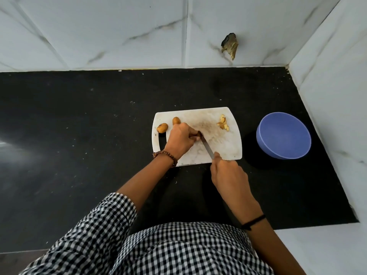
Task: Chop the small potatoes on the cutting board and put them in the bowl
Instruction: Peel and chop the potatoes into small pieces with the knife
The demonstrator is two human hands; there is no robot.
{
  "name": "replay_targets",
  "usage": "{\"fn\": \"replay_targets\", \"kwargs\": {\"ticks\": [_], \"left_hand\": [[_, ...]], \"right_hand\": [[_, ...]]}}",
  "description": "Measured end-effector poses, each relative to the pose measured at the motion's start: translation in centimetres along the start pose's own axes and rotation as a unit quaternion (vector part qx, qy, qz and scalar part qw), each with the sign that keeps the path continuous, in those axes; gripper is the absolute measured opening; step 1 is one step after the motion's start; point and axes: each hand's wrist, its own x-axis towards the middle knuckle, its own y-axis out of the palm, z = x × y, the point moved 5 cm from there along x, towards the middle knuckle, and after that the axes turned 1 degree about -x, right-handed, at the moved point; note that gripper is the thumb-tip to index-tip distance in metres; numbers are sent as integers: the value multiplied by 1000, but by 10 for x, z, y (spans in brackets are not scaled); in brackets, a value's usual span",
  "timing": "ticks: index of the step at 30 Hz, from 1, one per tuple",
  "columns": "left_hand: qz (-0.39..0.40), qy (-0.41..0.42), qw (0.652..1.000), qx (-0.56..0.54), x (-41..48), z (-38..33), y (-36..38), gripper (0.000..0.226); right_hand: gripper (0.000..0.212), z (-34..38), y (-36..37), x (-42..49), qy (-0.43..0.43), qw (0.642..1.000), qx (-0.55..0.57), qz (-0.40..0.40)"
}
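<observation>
Potatoes under inspection number three whole or part-whole, all on the cutting board [224, 143], which lies on a black counter [99, 135] near a tiled wall [119, 32]. Two whole potatoes [162, 128] sit at the board's far-left end, close together but apart. The leftmost lies with its long axis roughly left to right. Its neighbour's long axis runs more away from the person, and its near end is hidden behind the knuckles. The held potato [197, 138] is at the board's middle, largely covered, so its axis cannot be stated. The left hand [179, 139], with a bead bracelet [165, 155] at the wrist, has its fingers curled down and clamped on that potato. The right hand [228, 173] is wrapped round the handle of the knife [207, 147] at the board's near edge. The blade runs diagonally, tip pointing away and to the left, and meets the held potato beside the left fingertips. Cut pieces [223, 125] lie heaped at the far-right corner of the board. The blue bowl [284, 135] stands on the counter just right of the board and appears to hold nothing. Judgement: chopping is in hand, with the second item under the blade, two potatoes untouched and no transfer made. The next move calls for a downward cut with the fingertips kept tucked back, since the blade lies very near them and a small round potato may roll.
</observation>
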Motion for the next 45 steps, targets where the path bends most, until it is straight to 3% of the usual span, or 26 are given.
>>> {"fn": "replay_targets", "kwargs": {"ticks": [7, 11, 18, 24, 30, 37, 40, 43, 45], "left_hand": [[-6, -14, 1000, -19, -3, -1, -2, 16], [-6, -16, 1000, -18, -2, 2, 0, 18], [70, 33, 994, 81, 5, -3, 2, 53], [110, 79, 984, 119, 11, -13, 2, 39], [64, 97, 985, 130, 15, -15, 5, 26], [-53, -7, 998, 36, 15, -9, 11, 15], [-25, -43, 999, -13, 15, -6, 16, 30], [17, -51, 999, 7, 15, 3, 14, 49], [26, -38, 998, 31, 15, 7, 9, 48]], "right_hand": [[20, 1, -24, -9, 3, 1000, -15, 10], [21, -7, -28, -14, -1, 1000, 7, -14], [24, -30, -30, -14, 4, 983, 161, -85], [22, -33, -22, 9, 34, 971, 222, -79], [25, -30, -15, 27, 42, 963, 252, -84], [25, -25, -15, 48, 17, 944, 304, -126], [16, -24, -7, 65, 18, 934, 331, -131], [28, -25, -2, 83, 14, 929, 341, -140], [33, -23, -1, 91, 1, 932, 332, -144]]}}
